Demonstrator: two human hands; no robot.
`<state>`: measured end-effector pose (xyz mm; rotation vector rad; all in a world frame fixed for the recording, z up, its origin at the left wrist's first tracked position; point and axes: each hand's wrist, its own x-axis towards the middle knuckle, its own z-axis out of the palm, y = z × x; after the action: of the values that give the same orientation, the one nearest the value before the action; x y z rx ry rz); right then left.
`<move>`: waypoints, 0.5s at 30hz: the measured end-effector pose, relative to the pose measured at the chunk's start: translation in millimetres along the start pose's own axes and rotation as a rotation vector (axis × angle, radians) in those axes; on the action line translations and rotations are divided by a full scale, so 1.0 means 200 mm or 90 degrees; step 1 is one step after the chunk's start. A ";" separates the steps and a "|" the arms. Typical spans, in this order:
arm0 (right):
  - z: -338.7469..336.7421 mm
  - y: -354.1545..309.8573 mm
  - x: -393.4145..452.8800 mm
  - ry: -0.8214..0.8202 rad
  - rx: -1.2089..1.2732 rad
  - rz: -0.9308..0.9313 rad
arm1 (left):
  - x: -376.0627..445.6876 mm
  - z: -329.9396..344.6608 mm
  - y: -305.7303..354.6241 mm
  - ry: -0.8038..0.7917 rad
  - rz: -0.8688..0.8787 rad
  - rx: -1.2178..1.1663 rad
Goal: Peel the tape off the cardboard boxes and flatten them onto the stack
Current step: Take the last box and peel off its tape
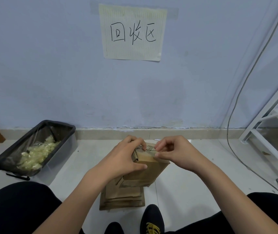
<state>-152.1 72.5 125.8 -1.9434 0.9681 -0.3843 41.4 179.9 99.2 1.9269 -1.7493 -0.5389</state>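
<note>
Cardboard box (149, 168) sits at your 12 o'clock above the flattened stack (123, 198). Your left hand (126, 159) wraps its left end, thumb across the near face. Your right hand (172, 152) pinches tape (151, 150) at the top edge. At 10 o'clock, a bin (33, 149) holds crumpled tape.

two hands (123, 159), one box (149, 164), one bin (33, 147), two shoes (151, 220).

Frame centre — left hand (124, 159) grips cardboard box (149, 168); right hand (173, 154) pinches tape (151, 152) at its top edge, above flattened stack (123, 198).
</note>
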 end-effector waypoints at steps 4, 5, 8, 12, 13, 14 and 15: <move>0.03 0.01 0.01 0.008 -0.121 -0.043 | 0.00 0.01 0.00 -0.013 0.004 0.011; 0.03 0.02 0.01 -0.008 -0.120 -0.051 | 0.00 0.01 0.00 -0.016 0.003 0.010; 0.04 0.01 0.01 -0.028 -0.223 -0.073 | 0.01 0.02 0.00 -0.025 -0.009 -0.004; 0.03 0.01 0.01 -0.001 -0.232 -0.085 | 0.00 0.01 -0.01 -0.033 -0.023 0.012; 0.02 0.01 0.01 0.013 -0.215 -0.086 | 0.00 0.01 -0.02 -0.035 -0.026 0.022; 0.01 0.01 0.02 0.025 -0.189 -0.082 | 0.00 0.01 -0.03 -0.037 -0.027 0.031; 0.00 0.01 0.01 0.033 -0.158 -0.075 | 0.00 0.01 -0.03 -0.038 -0.031 0.036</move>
<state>-151.7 69.1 124.3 -2.2314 0.9743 -0.3982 45.0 179.6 94.5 2.0153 -1.7770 -0.5764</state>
